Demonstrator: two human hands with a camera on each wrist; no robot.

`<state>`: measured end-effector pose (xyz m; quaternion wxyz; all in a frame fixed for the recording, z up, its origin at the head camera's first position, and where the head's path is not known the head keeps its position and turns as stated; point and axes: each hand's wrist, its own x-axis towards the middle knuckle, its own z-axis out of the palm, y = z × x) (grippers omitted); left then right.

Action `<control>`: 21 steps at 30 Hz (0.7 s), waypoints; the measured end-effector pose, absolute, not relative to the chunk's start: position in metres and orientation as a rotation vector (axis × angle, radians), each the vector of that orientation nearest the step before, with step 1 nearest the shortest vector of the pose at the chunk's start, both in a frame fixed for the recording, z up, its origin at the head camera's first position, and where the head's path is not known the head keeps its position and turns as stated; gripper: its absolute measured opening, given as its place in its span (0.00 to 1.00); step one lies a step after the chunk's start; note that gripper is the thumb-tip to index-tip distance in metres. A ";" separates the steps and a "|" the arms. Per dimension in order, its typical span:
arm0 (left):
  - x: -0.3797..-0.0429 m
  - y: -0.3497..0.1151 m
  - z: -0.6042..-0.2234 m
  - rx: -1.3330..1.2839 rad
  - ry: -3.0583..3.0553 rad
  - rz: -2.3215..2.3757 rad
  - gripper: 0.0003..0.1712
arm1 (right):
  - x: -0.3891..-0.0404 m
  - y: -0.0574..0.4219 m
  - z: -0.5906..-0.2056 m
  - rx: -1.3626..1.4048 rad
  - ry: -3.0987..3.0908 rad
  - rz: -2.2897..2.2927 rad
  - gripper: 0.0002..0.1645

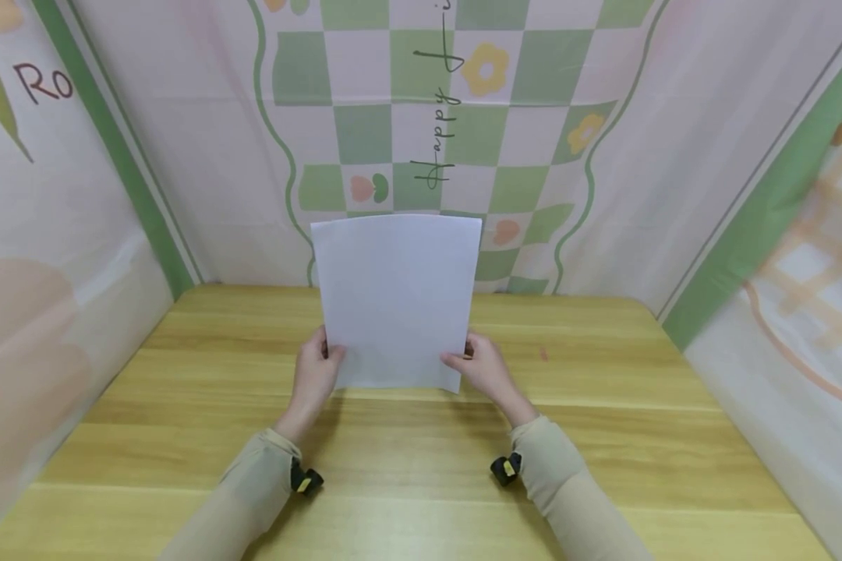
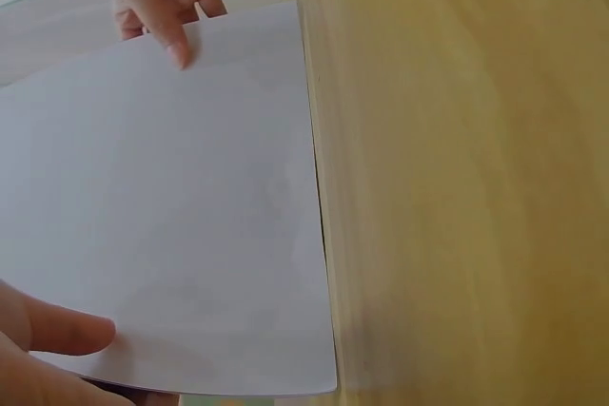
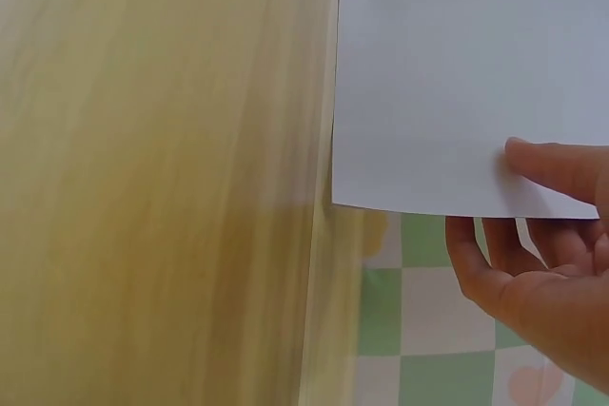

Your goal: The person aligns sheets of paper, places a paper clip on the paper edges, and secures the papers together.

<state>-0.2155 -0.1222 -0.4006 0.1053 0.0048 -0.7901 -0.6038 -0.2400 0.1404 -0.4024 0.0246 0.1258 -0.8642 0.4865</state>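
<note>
Blank white paper (image 1: 396, 300) stands upright over the table, its lower edge close to the wood in the head view. My left hand (image 1: 313, 372) pinches its left side near the bottom, thumb on the near face and fingers behind. On the opposite side, my right hand (image 1: 487, 366) pinches the paper the same way. The right wrist view shows the right thumb (image 3: 557, 166) flat on the white face, with curled fingers (image 3: 485, 278) behind the edge. Both hands appear in the left wrist view, gripping opposite edges of the paper (image 2: 181, 206).
A wood-grain table (image 1: 407, 467) spreads beneath the hands. Behind it hangs a curtain (image 1: 361, 132) with green and white checks, and printed cloth (image 1: 779, 312) borders the sides. A small reddish mark (image 1: 543, 354) lies right of the paper. Black wrist cameras (image 1: 306, 479) sit at both cuffs.
</note>
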 end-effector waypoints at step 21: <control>-0.216 -0.121 -0.402 0.106 -2.406 -1.701 0.19 | -0.240 0.142 -0.402 0.362 -2.772 1.355 0.14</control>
